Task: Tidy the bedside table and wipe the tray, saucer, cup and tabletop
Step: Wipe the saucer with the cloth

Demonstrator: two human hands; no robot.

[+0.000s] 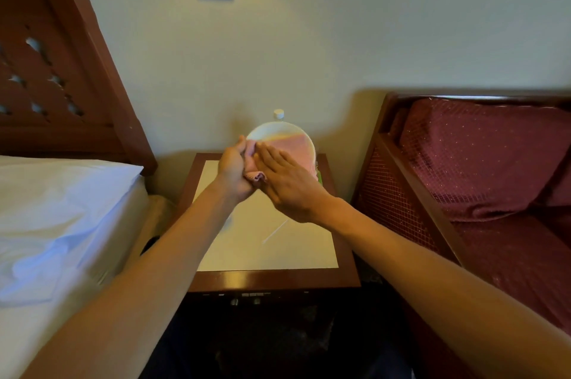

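- Left hand (234,168): fingers and thumb curled round the left rim of the round white dish (272,131), clamping a bunched end of the pink cloth (296,150) against it.
- Right hand (287,190): flat, with fingers straight and close together, its palm side pressing the cloth onto the dish's face. It grasps nothing.
- Round white dish: held up in the air above the back part of the counter (262,255), tilted so its face is turned toward the viewer. It is smooth and glossy, with a thin raised rim.
- Pink cloth: soft and finely textured. It is spread over the right and lower portions of the dish, and a rolled fold hangs between the two hands.
- Counter: square, with a pale, matte inlaid top framed in polished reddish-brown wood.
- White bottle cap (278,113): small and cylindrical, visible just above the dish's upper rim, near the wall.
- Bed (61,208): on the left, covered in a creased white sheet, with a carved, pierced wooden headboard (46,69).
- Sofa (494,162): on the right, with maroon quilted fabric flecked with pale dots, in a dark wood frame.
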